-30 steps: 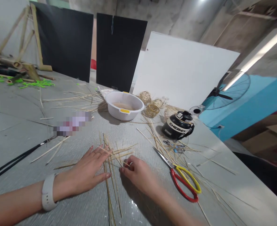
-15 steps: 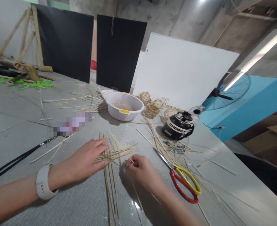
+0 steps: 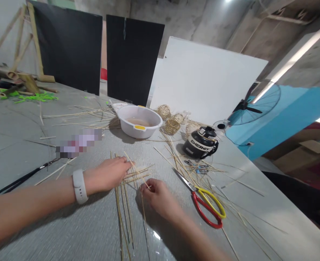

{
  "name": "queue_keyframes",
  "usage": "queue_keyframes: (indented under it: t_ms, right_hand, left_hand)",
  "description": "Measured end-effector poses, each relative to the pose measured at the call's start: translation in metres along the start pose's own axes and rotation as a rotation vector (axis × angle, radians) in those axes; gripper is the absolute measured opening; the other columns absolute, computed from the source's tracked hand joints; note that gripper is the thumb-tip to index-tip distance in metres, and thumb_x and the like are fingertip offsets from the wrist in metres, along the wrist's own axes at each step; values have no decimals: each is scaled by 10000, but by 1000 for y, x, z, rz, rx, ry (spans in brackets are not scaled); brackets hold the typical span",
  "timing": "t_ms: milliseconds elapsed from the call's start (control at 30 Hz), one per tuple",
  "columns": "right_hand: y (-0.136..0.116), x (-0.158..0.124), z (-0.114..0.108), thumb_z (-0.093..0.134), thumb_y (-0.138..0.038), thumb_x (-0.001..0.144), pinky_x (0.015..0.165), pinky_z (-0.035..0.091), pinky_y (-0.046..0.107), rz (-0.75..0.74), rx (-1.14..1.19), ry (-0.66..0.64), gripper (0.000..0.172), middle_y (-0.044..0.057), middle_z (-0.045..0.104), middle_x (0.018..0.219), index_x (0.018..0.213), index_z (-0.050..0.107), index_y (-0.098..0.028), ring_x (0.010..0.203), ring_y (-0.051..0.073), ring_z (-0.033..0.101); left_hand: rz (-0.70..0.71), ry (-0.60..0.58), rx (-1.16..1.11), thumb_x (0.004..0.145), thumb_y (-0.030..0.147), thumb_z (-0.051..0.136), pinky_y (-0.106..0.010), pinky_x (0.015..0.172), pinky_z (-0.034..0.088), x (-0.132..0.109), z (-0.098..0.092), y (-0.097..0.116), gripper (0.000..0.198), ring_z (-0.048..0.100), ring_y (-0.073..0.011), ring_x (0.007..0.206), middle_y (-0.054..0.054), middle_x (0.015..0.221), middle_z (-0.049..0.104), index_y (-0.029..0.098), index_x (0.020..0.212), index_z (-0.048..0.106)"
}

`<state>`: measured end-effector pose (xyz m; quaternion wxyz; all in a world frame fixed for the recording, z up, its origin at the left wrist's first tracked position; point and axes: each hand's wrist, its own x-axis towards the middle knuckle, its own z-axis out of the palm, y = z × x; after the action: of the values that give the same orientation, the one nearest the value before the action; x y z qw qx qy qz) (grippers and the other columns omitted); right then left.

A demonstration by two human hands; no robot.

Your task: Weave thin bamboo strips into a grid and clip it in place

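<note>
On the grey table (image 3: pixel 81 226), your left hand (image 3: pixel 111 174) covers crossed strips (image 3: pixel 135 178), its grip hidden; your right hand (image 3: pixel 161 199) pinches one thin strip (image 3: pixel 144 181).

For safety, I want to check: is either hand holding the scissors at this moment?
No, the scissors lie on the table, apart from both the left hand and the right hand.
</note>
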<state>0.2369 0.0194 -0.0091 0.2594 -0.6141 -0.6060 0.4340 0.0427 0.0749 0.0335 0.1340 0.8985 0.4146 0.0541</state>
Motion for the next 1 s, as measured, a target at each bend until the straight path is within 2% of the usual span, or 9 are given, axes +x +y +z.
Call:
queue_keyframes:
  t_ms: [100,233,300,367,467,633,733,833,1000]
  right_hand:
    - [-2,-2,2,493,-164,785,418,270,219,-11,5,-8,117,-37,460,523,673,516,-183,437,85,398]
    - [-6,-4,4,491,-116,771,445,270,221,-31,-10,-8,141,-41,444,543,647,519,-177,469,80,376]
    - [-7,-4,5,489,-107,771,452,266,224,-36,-20,-7,145,-39,446,552,646,525,-172,478,80,373]
    - [-8,-5,6,484,-121,787,445,261,226,-33,-24,-16,154,-43,441,537,646,515,-174,464,79,369]
    - [-7,-5,5,484,-155,812,433,248,228,-31,-26,-25,165,-44,443,521,650,501,-178,446,80,373]
    - [-9,-6,0,526,-224,817,435,260,226,-27,21,-45,138,-43,446,521,689,539,-173,449,84,377]
    - [-11,-6,-1,529,-309,845,429,263,228,-6,62,-24,170,-42,450,537,785,587,-160,441,84,373]
    - [-10,-6,2,547,-380,855,424,218,231,-6,64,-26,236,-47,430,531,847,607,-151,442,78,322]
    - [-9,-6,3,549,-322,837,452,210,245,-48,50,-108,273,-53,362,526,614,506,-171,470,76,294]
  left_hand:
    - [-48,-19,-117,868,174,387,-454,980,384,8,-3,0,505,522,-322,1204,-171,1328,565,153,1366,471]
    - [-131,38,-389,795,202,479,-407,1003,363,24,6,-8,477,518,-299,1198,-119,1308,597,193,1260,584]
    - [-171,56,-461,785,240,497,-367,927,425,33,14,-14,418,585,-288,1096,-131,1217,653,157,1166,646]
    - [-228,67,-551,776,286,515,-335,765,489,39,21,-19,384,655,-273,908,-144,1046,717,112,1075,681]
    - [-293,100,-668,775,340,541,-301,629,486,39,24,-23,397,666,-230,732,-136,886,737,72,1033,680]
    - [-288,166,-746,795,365,554,-329,754,481,25,8,-21,411,653,-232,862,-150,1012,717,68,1057,664]
    - [-264,146,-742,786,332,567,-350,822,470,17,-3,-18,371,642,-250,938,-147,1081,703,88,1046,669]
    - [-254,136,-743,806,301,548,-363,875,459,12,-9,-16,394,628,-249,1002,-141,1157,677,100,1135,632]
    - [-242,149,-777,859,301,490,-369,937,439,6,-13,-19,386,609,-232,1061,-122,1196,663,112,1174,608]
